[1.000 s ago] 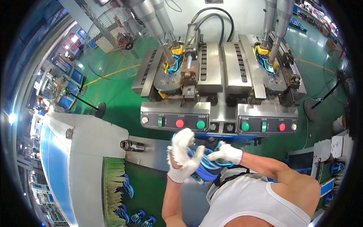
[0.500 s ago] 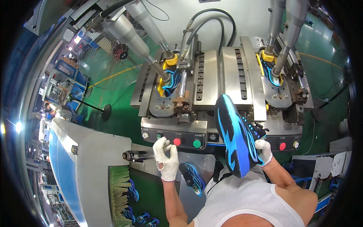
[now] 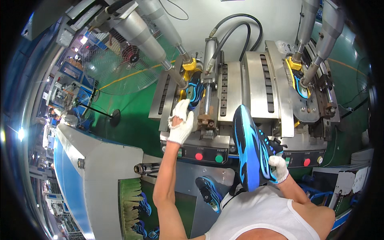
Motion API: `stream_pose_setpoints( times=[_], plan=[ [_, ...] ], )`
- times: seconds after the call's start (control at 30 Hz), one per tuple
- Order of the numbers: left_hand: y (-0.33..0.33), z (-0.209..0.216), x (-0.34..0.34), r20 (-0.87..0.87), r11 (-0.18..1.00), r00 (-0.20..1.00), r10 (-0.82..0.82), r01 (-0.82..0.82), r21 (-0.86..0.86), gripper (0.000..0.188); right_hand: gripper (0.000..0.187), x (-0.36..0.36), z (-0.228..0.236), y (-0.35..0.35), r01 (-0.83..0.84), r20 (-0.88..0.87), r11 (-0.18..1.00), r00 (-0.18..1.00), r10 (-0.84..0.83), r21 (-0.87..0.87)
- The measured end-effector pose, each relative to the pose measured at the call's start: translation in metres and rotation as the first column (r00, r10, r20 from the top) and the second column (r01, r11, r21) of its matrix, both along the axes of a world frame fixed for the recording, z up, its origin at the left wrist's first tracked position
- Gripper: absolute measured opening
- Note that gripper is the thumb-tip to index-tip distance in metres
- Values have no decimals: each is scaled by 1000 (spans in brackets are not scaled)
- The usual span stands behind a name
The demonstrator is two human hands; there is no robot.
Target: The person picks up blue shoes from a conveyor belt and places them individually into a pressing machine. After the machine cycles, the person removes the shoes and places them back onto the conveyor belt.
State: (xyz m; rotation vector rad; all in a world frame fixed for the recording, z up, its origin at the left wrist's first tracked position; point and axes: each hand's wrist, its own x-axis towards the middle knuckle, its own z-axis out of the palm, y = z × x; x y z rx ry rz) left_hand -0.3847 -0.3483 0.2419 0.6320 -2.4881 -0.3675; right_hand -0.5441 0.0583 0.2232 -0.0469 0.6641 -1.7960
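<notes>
"while the right hand [image 3: 279, 169] grips a shoe [image 3: 247, 156], what does the left hand [image 3: 182, 126] do?"

"it reaches over the left press [image 3: 231, 92], gloved and open, thumb apart from the fingers. its fingertips are right by a second shoe [image 3: 196, 89] that sits in the press."

"do they touch it?"

"i cannot tell from this angle."

"and where is the gripped shoe?"

"up in front of the body, right of the middle, toe toward the presses and sole turned left. the right glove closes on it near the ankle opening."

"any more shoes?"

"a third [image 3: 298, 78] sits in the right press [image 3: 287, 96], next to slanting rods [image 3: 311, 66]. a fourth [image 3: 208, 192] lies on the metal plate [image 3: 225, 176], just left of the white shirt [image 3: 264, 212]. others [image 3: 145, 205] show lower left, beside the fringe [image 3: 130, 200]."

"what is below the left press?"

"a panel [image 3: 209, 155] with a red button [image 3: 199, 156] and a green one [image 3: 219, 159]. the left forearm [image 3: 167, 172] passes in front of its left end."
</notes>
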Motion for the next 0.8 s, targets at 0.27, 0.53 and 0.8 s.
stream_pose_setpoints(
  times=[0.27,0.53,0.8],
  plan=[
    [-92,-79,-105,44,968,967,250,-249,-20,86,79,10,-5,35,131,-158,985,981,-112,116],
    [-138,-25,-135,404,905,848,343,-414,100,69,74,1,24,20,144,-284,980,954,-101,137],
    [-7,60,36,-142,947,936,322,-316,64,52,32,19,61,-68,164,-396,962,916,-67,216]
  ],
)
